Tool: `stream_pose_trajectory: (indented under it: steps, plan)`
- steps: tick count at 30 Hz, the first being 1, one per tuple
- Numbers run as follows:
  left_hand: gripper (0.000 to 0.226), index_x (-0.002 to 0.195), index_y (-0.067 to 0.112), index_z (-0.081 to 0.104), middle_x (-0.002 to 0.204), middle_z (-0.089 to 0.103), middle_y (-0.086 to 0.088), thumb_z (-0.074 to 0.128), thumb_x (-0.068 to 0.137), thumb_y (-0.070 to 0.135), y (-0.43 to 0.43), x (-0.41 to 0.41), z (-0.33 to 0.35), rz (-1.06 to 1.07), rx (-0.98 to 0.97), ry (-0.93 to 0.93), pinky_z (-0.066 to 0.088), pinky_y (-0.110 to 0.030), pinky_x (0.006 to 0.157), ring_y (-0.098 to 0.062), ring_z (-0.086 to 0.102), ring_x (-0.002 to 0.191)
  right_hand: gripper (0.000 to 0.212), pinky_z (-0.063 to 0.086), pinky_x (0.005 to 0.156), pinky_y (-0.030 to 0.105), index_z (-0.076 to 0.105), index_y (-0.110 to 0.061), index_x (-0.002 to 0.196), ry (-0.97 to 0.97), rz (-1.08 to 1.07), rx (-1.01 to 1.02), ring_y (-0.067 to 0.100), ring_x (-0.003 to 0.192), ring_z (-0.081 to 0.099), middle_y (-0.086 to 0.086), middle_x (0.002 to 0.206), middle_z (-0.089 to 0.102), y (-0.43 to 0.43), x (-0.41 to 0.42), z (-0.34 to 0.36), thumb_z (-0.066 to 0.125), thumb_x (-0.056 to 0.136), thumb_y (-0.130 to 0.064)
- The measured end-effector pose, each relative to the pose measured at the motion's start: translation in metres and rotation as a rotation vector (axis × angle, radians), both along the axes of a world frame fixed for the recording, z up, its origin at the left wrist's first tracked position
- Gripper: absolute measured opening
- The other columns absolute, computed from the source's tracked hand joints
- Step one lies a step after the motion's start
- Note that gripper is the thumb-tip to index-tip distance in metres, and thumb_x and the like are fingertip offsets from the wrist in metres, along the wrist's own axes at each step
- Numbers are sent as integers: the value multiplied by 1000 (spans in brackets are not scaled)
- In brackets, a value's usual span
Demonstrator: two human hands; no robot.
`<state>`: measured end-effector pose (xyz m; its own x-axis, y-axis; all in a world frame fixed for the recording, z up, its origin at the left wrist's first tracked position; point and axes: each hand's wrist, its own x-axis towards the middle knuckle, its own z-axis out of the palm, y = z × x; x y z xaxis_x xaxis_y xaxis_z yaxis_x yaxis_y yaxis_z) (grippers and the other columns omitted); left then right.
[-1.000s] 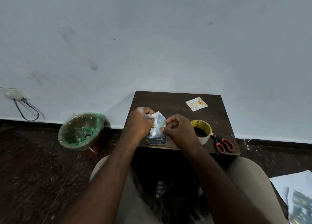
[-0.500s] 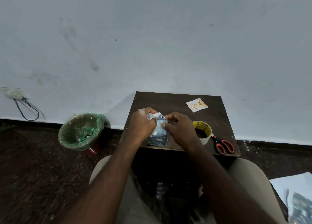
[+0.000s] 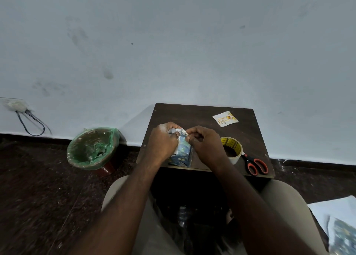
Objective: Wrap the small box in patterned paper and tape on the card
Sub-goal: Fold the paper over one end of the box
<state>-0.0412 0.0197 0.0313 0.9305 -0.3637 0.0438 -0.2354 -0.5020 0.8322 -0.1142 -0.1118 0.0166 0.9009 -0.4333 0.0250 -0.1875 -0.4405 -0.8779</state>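
I am watching left hand [image 3: 163, 141] and right hand [image 3: 207, 146] pinching the paper [image 3: 180, 132] closed atop the box [image 3: 182, 156] at the near edge of the tabletop [image 3: 192, 118]; sides wrapped, card [image 3: 225, 118] lying untaped beyond.

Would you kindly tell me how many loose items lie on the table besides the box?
3: card at far right, tape roll mid-right, scissors at near right corner; more may be hidden.

A round bin [image 3: 92, 149] with a green bag inside stands on the dark floor [image 3: 38, 187], just beside a small brown table [image 3: 192, 116]. Red and black scissors [image 3: 254, 163] lie near the table's right corner. Low on the pale wall [image 3: 173, 43] — far left — a white socket [image 3: 16, 104] has a dark wire [image 3: 20, 120] hanging in a loop.
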Motion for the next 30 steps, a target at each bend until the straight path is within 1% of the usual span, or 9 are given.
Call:
stream_pose_trajectory:
  steps: [3, 7, 11, 15, 19, 22, 26, 28, 30]
  plan:
    - [22, 89, 20, 73, 84, 71, 5, 56, 95, 8, -1, 1, -2, 9, 10, 5, 46, -10, 54, -6, 66, 74, 25, 53, 84, 27, 72, -16, 119, 57, 84, -88, 10, 96, 65, -4, 108, 73, 0, 4, 6, 60, 97, -11]
    - [30, 101, 20, 72, 96, 70, 2, 50, 92, 2, -3, 0, -1, -9, -14, 39, 49, -18, 64, -8, 65, 84, 18, 54, 83, 34, 77, -11, 105, 4, -25, -138, 14, 88, 65, 3, 101, 72, 3, 6, 5, 66, 91, -9]
    - [53, 128, 28, 58, 115, 66, 2, 50, 86, -3, -1, -2, -3, -17, -163, 101, 55, -20, 71, -10, 65, 96, 16, 53, 77, 26, 78, -11, 102, -52, -122, -126, 9, 83, 64, 2, 100, 73, 5, 7, 1, 71, 88, -8]
    - [56, 126, 33, 56, 118, 67, 8, 56, 73, 15, 3, -13, -12, 98, -413, 218, 56, -43, 93, -13, 66, 106, 15, 54, 77, 26, 79, -13, 101, -38, -143, -143, 6, 81, 64, 0, 100, 74, 4, 10, 1, 72, 87, -12]
    - [53, 131, 27, 55, 121, 62, 17, 59, 78, 21, 3, -32, -24, 166, -580, 225, 50, -35, 102, -2, 61, 113, 20, 56, 79, 30, 75, -17, 109, -39, -94, -189, 8, 84, 63, -1, 102, 72, 5, 9, 2, 68, 90, -16]
    - [51, 134, 26, 51, 119, 59, 21, 64, 84, 26, 2, -40, -30, 188, -659, 184, 50, -21, 95, 11, 59, 108, 27, 49, 74, 28, 70, -21, 122, -18, -20, -336, 12, 88, 57, 1, 102, 64, 8, 7, 0, 60, 97, -21]
    - [59, 148, 15, 35, 132, 52, 13, 62, 95, 15, 3, -48, -36, 141, -674, 152, 48, -10, 83, 14, 57, 109, 24, 37, 61, 21, 74, -18, 115, -55, -116, -404, 9, 81, 52, -6, 88, 55, 13, 7, -6, 60, 97, -23]
    - [78, 153, 19, 24, 138, 44, 20, 69, 90, 25, 5, -53, -40, 104, -609, 128, 46, -12, 95, 13, 51, 121, 22, 43, 65, 24, 76, -18, 112, -60, -184, -329, 9, 81, 56, -5, 89, 60, 15, 8, -8, 64, 95, -24]
    - [101, 157, 24, 14, 147, 39, 18, 77, 80, 42, 5, -55, -45, 110, -530, 128, 40, -23, 110, 6, 41, 135, 20, 46, 70, 25, 77, -16, 108, -66, -254, -243, 8, 82, 59, -2, 94, 66, 15, 7, -8, 68, 92, -25]
